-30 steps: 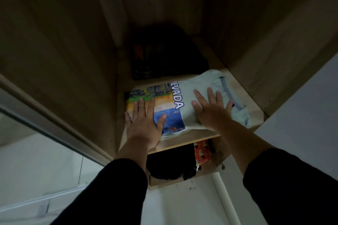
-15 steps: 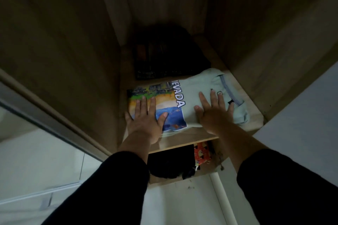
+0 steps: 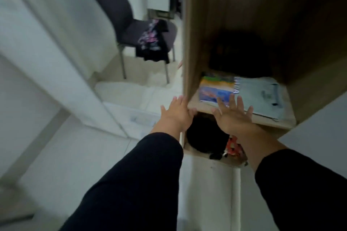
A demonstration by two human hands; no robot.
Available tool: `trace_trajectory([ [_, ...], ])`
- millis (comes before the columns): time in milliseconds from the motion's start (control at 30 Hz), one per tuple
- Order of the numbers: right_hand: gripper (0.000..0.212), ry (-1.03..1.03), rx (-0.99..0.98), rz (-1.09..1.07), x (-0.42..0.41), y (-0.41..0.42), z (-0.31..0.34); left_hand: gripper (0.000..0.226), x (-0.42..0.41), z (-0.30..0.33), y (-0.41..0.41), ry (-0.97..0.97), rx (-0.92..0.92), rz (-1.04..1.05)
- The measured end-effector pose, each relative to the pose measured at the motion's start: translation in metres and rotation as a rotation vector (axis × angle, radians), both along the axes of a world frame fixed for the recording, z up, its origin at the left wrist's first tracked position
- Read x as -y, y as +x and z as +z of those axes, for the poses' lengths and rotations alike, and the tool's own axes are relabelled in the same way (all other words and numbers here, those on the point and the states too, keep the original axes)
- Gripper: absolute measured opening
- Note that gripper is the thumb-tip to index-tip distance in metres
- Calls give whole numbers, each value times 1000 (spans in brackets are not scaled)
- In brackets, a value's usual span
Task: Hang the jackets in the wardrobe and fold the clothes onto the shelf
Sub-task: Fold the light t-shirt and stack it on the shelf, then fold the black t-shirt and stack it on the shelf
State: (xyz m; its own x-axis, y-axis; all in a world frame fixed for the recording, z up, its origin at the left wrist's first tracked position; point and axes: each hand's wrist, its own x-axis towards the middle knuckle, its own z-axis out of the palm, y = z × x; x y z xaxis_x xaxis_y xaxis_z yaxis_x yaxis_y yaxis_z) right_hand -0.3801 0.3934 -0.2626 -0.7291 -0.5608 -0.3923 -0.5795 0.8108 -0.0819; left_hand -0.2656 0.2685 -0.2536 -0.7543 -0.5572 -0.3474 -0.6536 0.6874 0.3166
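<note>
I see the folded printed T-shirt (image 3: 242, 93) lying flat on the wooden shelf (image 3: 272, 124) inside the wardrobe (image 3: 189, 47). My right hand (image 3: 232, 116) has its fingers spread straight, tips just at the shirt's near edge; through the blur, contact looks likely. My left hand (image 3: 176, 114), fingers relaxed and apart, sits at the shelf's left corner, gripping nothing. A dark garment (image 3: 152, 41) lies on the chair (image 3: 131, 24).

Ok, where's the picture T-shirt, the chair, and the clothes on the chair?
folded printed T-shirt (image 3: 251, 93), head view, on its plain pale middle.
dark chair (image 3: 110, 3), head view, on the backrest.
dark patterned garment (image 3: 150, 43), head view, on the part draped over the seat's front.
</note>
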Motion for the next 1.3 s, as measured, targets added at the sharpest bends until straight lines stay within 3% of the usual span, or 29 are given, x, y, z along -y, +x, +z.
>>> trace_trajectory([
  [267,58,-44,57,378,62,173,78,60,6,62,211,-48,28,376],
  [567,58,-62,85,779,108,403,100,59,-18,79,461,-74,14,788],
  [933,57,35,183,1196,73,651,46,61,-117,30,713,113,42,1204],
  [1300,57,260,192,1535,91,788,-103,61,-147,-119,845,201,-43,1501],
])
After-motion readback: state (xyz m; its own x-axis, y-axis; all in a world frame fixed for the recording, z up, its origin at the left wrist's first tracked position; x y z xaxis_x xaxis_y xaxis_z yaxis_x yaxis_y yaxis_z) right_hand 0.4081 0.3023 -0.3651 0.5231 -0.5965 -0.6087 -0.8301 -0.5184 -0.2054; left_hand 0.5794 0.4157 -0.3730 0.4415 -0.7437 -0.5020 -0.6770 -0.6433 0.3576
